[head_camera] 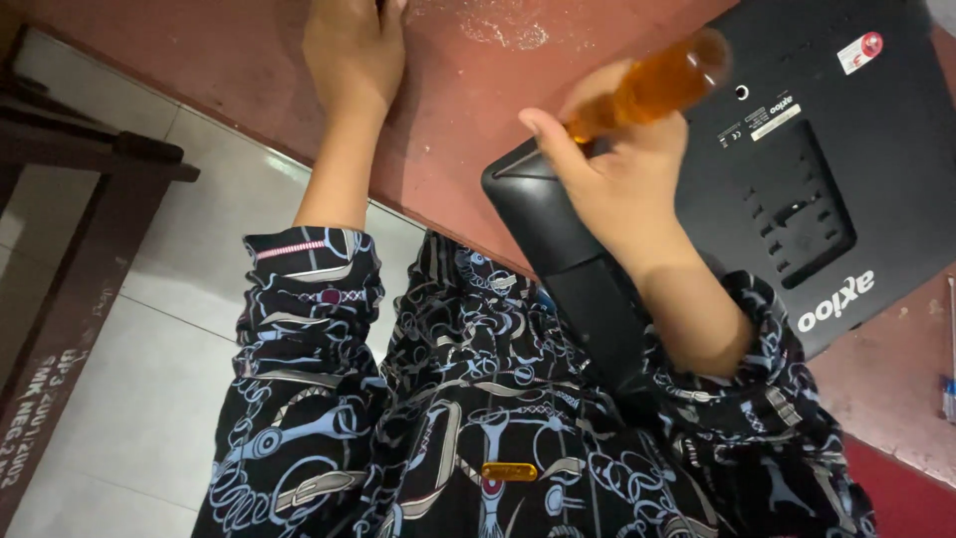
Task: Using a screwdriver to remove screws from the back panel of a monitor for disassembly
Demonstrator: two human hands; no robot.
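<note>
Beneath both hands runs a reddish-brown table (458,130), its edge slanting across the view, with pale floor tiles (149,379) below the left forearm. Under the right hand lies a black laptop (797,169), turned underside up so that its vents and labels face the camera; one corner overhangs the table edge toward the person's patterned dark sleeves (329,289), presumably to bring the base within easy reach. Left of the left arm, well apart, stands dark wooden furniture (80,199), only partly in view. The left hand (354,50) rests flat and open on the table, palm down, fingers partly cut off by the frame; it grips nothing and appears to serve as a brace. The right hand (622,164) is closed around a tool with a translucent orange handle (657,85), most likely a screwdriver, held above the laptop's near corner; the handle is blurred and angled up to the right, and the tip is hidden behind the hand, so contact with the laptop cannot be confirmed. A small orange piece (509,471) sits on the clothing near the bottom edge, of unclear kind.
</note>
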